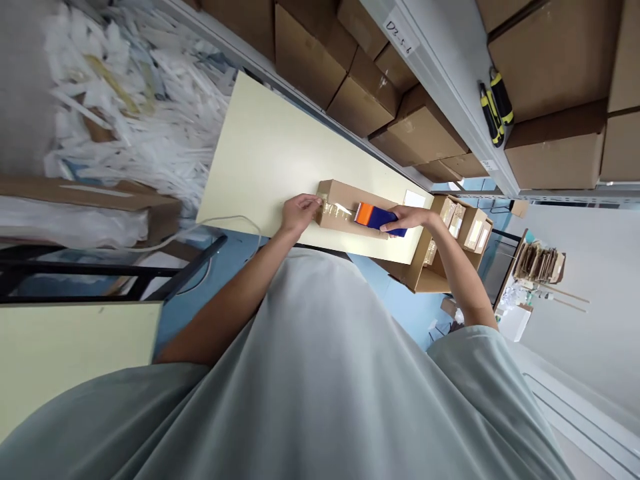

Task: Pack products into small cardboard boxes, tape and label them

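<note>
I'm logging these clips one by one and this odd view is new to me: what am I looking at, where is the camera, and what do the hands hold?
No machine here: a person works with bare hands. The single picture comes from a camera on their head, looking down over their shirt. On the pale table lies a long cardboard box. The left hand rests on its end, where clear tape starts. The right hand grips an orange and blue tape dispenser on top. Shelved cartons stand behind.
</note>
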The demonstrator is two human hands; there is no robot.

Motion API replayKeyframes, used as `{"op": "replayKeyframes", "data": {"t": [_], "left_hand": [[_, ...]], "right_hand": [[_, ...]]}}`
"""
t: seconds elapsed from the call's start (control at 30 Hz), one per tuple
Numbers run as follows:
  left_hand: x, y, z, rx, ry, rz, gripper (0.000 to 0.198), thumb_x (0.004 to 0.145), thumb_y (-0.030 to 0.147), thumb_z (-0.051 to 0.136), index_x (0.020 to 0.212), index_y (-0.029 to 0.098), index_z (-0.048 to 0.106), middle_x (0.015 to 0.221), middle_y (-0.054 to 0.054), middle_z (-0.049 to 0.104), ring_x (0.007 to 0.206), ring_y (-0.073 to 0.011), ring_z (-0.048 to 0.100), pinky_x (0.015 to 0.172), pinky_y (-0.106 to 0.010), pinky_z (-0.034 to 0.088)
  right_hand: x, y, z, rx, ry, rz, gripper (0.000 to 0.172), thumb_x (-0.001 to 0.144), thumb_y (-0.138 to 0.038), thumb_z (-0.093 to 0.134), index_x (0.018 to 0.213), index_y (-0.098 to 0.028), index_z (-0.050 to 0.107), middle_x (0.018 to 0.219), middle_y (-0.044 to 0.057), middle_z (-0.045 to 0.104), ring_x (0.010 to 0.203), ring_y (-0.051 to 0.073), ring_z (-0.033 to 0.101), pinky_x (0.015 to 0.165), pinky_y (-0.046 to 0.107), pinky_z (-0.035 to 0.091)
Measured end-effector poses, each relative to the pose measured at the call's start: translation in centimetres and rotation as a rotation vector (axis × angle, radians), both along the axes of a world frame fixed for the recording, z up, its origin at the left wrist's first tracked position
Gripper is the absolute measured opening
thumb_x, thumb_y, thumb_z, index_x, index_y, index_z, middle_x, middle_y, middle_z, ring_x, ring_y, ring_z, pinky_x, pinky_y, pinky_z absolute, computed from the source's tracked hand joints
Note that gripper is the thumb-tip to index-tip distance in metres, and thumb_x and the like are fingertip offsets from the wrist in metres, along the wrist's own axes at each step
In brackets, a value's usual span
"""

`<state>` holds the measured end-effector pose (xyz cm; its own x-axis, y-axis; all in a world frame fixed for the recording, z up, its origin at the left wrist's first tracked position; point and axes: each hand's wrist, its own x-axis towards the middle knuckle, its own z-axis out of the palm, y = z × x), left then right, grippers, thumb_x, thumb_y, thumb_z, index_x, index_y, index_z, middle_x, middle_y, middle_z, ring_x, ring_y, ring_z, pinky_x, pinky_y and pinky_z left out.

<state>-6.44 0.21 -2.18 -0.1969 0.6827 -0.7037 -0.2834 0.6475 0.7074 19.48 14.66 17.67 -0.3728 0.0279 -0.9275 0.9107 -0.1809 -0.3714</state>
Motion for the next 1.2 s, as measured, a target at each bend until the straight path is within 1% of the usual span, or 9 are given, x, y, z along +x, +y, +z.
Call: {"op": "replayKeyframes", "data": {"t": [0.13,0.27,0.33,0.5,0.63,0.8,1.0,1.1,1.2], "left_hand": [[-0.6,-0.1,0.2,-0.020,0.182,-0.035,0.056,0.079,0.030,0.091,0.132,0.021,0.076,0.108,-0.007,0.082,0.088,-0.0226,0.076,0.089,-0.038,0.065],[-0.5,-0.2,1.8,0.153,0.240,-0.097,0.025,0.087,0.037,0.086,0.105,0.021,0.078,0.098,-0.007,0.082,0.094,-0.0252,0.079,0.097,-0.039,0.066],[0.0,-0.2,3.0,0.225,0.249,-0.131,0.020,0.089,0.039,0.084,0.095,0.021,0.076,0.096,-0.007,0.082,0.093,-0.0249,0.079,0.096,-0.039,0.066],[1.1,0.4,4.8,0.164,0.327,-0.129,0.015,0.087,0.028,0.085,0.090,0.020,0.073,0.095,-0.006,0.080,0.088,-0.0233,0.077,0.089,-0.036,0.063],[1.8,0.5,4.5,0.139,0.439,-0.075,0.011,0.088,0.024,0.084,0.092,0.021,0.074,0.095,-0.004,0.079,0.086,-0.0218,0.075,0.091,-0.035,0.061],[2.6,0.1,3.8,0.172,0.513,-0.016,0.011,0.091,0.029,0.085,0.093,0.020,0.078,0.100,-0.005,0.078,0.084,-0.0198,0.071,0.093,-0.037,0.063],[2.9,-0.2,2.8,0.235,0.572,0.064,0.013,0.091,0.036,0.085,0.093,0.024,0.082,0.096,-0.006,0.077,0.102,-0.0275,0.076,0.106,-0.048,0.066],[3.0,0.0,3.0,0.215,0.588,0.079,0.013,0.091,0.036,0.088,0.090,0.024,0.082,0.092,-0.004,0.076,0.105,-0.0273,0.076,0.108,-0.048,0.066],[3.4,0.4,3.8,0.159,0.645,0.095,0.009,0.094,0.026,0.087,0.090,0.020,0.082,0.089,0.000,0.071,0.102,-0.0222,0.073,0.111,-0.046,0.064]], "right_hand": [[-0.2,-0.4,0.5,0.002,-0.048,-0.002,0.075,0.068,-0.083,0.104,0.089,-0.017,0.076,0.082,0.004,0.080,0.076,0.017,0.073,0.071,0.029,0.058],[-0.3,-1.1,0.7,0.036,-0.070,0.003,0.070,0.069,-0.079,0.104,0.089,-0.018,0.075,0.081,0.003,0.079,0.074,0.016,0.072,0.069,0.029,0.057],[-0.2,-1.5,0.7,0.069,-0.088,-0.011,0.067,0.069,-0.074,0.106,0.089,-0.019,0.073,0.080,0.003,0.078,0.073,0.016,0.071,0.069,0.028,0.056],[-0.1,-1.8,0.5,0.058,-0.033,-0.024,0.060,0.075,-0.068,0.105,0.087,-0.019,0.073,0.077,0.001,0.078,0.069,0.016,0.069,0.069,0.029,0.056],[0.4,-1.2,0.0,0.005,0.054,0.009,0.058,0.079,-0.069,0.102,0.085,-0.018,0.074,0.076,0.002,0.078,0.071,0.017,0.072,0.072,0.029,0.057],[1.0,-0.3,-1.3,-0.029,0.160,0.036,0.057,0.087,-0.068,0.097,0.080,-0.016,0.074,0.073,0.003,0.079,0.068,0.015,0.071,0.070,0.027,0.057],[1.2,0.6,-2.5,-0.052,0.243,0.047,0.050,0.096,-0.059,0.096,0.085,-0.017,0.072,0.070,0.000,0.077,0.065,0.014,0.070,0.068,0.025,0.059],[1.4,0.6,-2.6,-0.041,0.293,0.045,0.052,0.095,-0.059,0.097,0.082,-0.017,0.070,0.070,0.000,0.076,0.065,0.014,0.068,0.068,0.024,0.060],[2.6,0.5,-2.2,-0.007,0.337,0.040,0.054,0.096,-0.061,0.096,0.081,-0.016,0.071,0.069,0.001,0.076,0.066,0.014,0.069,0.069,0.024,0.061]]}}
